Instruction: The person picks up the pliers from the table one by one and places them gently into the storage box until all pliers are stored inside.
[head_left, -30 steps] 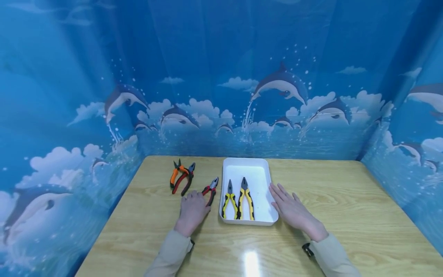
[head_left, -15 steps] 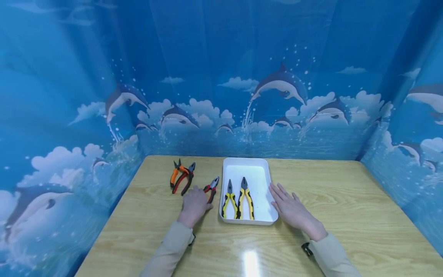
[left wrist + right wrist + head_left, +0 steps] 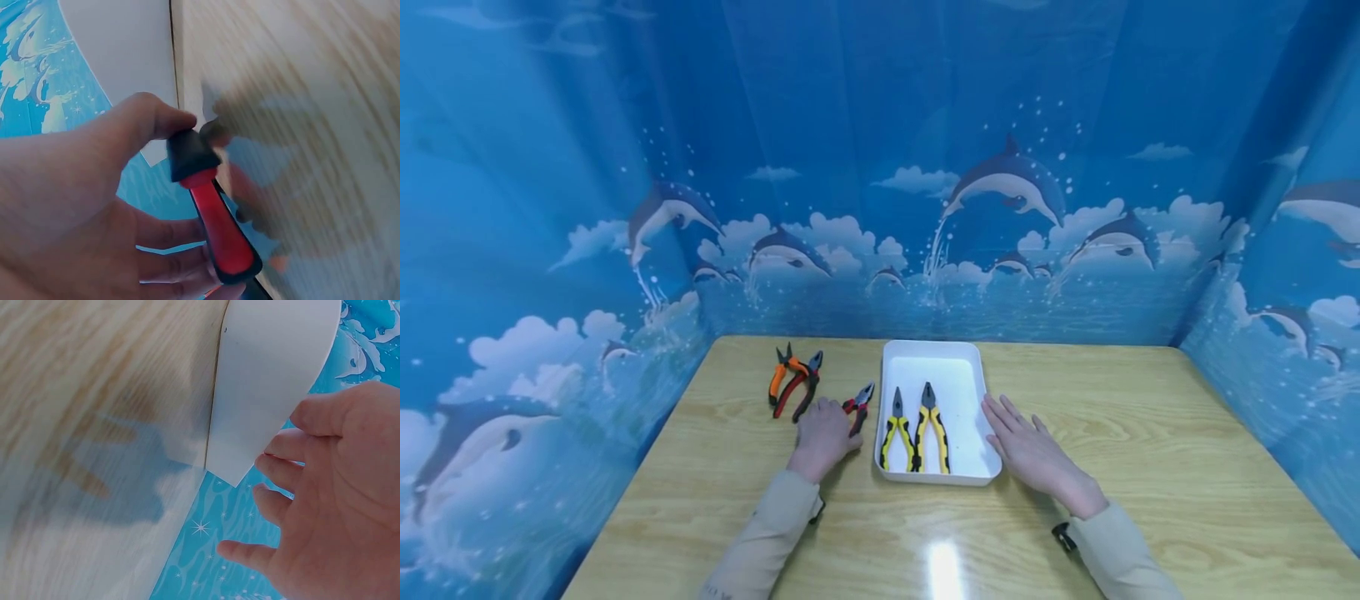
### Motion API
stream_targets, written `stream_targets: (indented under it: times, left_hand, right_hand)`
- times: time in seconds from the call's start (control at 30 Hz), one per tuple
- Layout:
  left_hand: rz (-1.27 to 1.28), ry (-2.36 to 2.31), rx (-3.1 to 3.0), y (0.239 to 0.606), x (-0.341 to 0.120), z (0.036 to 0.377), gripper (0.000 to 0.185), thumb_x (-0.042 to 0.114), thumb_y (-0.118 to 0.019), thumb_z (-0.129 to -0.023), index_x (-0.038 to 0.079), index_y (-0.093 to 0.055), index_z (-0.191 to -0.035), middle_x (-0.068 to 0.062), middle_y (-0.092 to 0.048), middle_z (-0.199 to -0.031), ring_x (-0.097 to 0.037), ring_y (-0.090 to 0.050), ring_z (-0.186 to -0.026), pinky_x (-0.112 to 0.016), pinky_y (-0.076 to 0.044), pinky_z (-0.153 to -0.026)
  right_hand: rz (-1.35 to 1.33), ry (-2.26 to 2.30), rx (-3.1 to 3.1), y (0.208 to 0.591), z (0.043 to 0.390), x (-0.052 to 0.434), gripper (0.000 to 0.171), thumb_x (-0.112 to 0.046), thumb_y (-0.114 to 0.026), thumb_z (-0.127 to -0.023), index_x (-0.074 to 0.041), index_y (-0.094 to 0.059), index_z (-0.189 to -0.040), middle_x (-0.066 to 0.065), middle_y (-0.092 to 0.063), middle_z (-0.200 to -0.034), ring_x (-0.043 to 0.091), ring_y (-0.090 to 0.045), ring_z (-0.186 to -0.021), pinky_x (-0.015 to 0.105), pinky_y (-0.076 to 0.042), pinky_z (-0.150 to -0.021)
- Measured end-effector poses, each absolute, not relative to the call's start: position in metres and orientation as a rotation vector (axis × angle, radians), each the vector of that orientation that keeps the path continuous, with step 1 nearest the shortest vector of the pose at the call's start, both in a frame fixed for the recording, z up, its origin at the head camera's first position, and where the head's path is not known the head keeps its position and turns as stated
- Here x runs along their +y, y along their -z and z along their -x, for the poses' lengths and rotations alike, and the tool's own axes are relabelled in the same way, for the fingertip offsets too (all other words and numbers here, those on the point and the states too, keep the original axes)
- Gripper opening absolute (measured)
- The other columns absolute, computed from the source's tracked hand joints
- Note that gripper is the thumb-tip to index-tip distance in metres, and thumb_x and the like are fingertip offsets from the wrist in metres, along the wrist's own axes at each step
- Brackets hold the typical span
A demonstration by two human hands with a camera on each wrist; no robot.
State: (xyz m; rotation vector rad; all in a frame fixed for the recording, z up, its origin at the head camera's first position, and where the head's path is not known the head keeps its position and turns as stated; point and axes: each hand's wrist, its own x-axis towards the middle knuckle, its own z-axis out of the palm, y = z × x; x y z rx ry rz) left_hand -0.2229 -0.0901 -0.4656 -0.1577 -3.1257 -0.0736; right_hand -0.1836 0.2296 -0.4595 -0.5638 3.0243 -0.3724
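Note:
My left hand (image 3: 822, 433) grips a pair of red-and-black pliers (image 3: 863, 395) on the table, left of the white tray (image 3: 958, 360). In the left wrist view, the thumb presses one black handle end and the fingers lie along the red handle (image 3: 224, 231). In the head view, the back of the hand hides part of the handles. My right hand (image 3: 1036, 457) rests with extended fingers against the tray's right wall, also seen in the right wrist view by the tray wall (image 3: 262, 381). Inside the tray lie yellow-and-black long-nose pliers (image 3: 897, 407) and wider-headed yellow-and-black pliers (image 3: 929, 395).
At the back left of the wooden table (image 3: 1150, 433) lie orange-handled pliers (image 3: 774, 388) and another red-and-black pair (image 3: 812, 392), close together and overlapping. A blue dolphin-print curtain (image 3: 850, 167) surrounds the table's back and sides.
My left hand has shifted slightly forward and to the right over the pliers' handles, covering more of them. The right hand and the tray stay practically where they were.

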Motion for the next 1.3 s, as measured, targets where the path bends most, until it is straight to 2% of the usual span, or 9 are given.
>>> stream_targets:
  times: [0.1,0.33,0.67,0.83,1.13,1.3]
  left_hand:
    - [0.138,0.117,-3.112,0.466,-0.090,0.223,0.056,0.048,-0.076,-0.084,-0.005,-0.059,-0.089,-0.019,-0.056,-0.089,-0.028,-0.056,-0.081,-0.042,-0.055,-0.067]
    - [0.043,0.098,-3.061,0.465,-0.089,0.223,0.066,0.056,-0.070,-0.087,-0.008,-0.059,-0.100,-0.024,-0.056,-0.099,-0.035,-0.056,-0.093,-0.050,-0.050,-0.083]
    - [0.018,0.138,-2.866,0.463,-0.089,0.216,0.069,0.055,-0.072,-0.087,-0.011,-0.057,-0.103,-0.023,-0.052,-0.097,-0.032,-0.049,-0.084,-0.048,-0.047,-0.078]
    - [0.040,0.140,-2.803,0.457,-0.087,0.211,0.071,0.056,-0.071,-0.087,-0.012,-0.059,-0.103,-0.025,-0.055,-0.100,-0.033,-0.051,-0.086,-0.047,-0.047,-0.075]
    - [0.044,0.217,-2.810,0.447,-0.076,0.208,0.067,0.053,-0.070,-0.090,-0.011,-0.059,-0.106,-0.027,-0.057,-0.106,-0.037,-0.053,-0.095,-0.049,-0.047,-0.081]
    - [0.047,0.186,-2.842,0.444,-0.069,0.207,0.078,0.059,-0.068,-0.090,-0.013,-0.057,-0.118,-0.031,-0.058,-0.121,-0.040,-0.055,-0.110,-0.053,-0.048,-0.090]
  right_hand:
    - [0.561,0.370,3.020,0.459,0.184,0.230,0.055,-0.022,-0.041,-0.109,-0.001,-0.027,-0.158,0.017,-0.023,-0.165,0.041,-0.019,-0.152,0.072,-0.019,-0.113]
    - [0.561,0.366,3.023,0.459,0.184,0.230,0.055,-0.022,-0.041,-0.109,-0.001,-0.028,-0.158,0.018,-0.024,-0.165,0.041,-0.019,-0.152,0.072,-0.019,-0.113]
    - [0.556,0.357,3.021,0.459,0.183,0.230,0.054,-0.023,-0.041,-0.109,0.000,-0.028,-0.157,0.017,-0.024,-0.165,0.041,-0.019,-0.152,0.072,-0.019,-0.113]
    - [0.549,0.347,3.021,0.458,0.183,0.229,0.054,-0.023,-0.041,-0.109,0.000,-0.028,-0.157,0.018,-0.024,-0.165,0.041,-0.020,-0.152,0.072,-0.019,-0.114]
    - [0.563,0.353,3.026,0.458,0.183,0.229,0.055,-0.022,-0.041,-0.109,0.000,-0.028,-0.157,0.018,-0.024,-0.165,0.041,-0.019,-0.152,0.072,-0.020,-0.113]
    - [0.562,0.353,3.023,0.458,0.184,0.229,0.055,-0.022,-0.041,-0.109,0.000,-0.028,-0.157,0.018,-0.024,-0.165,0.041,-0.020,-0.152,0.072,-0.019,-0.113]
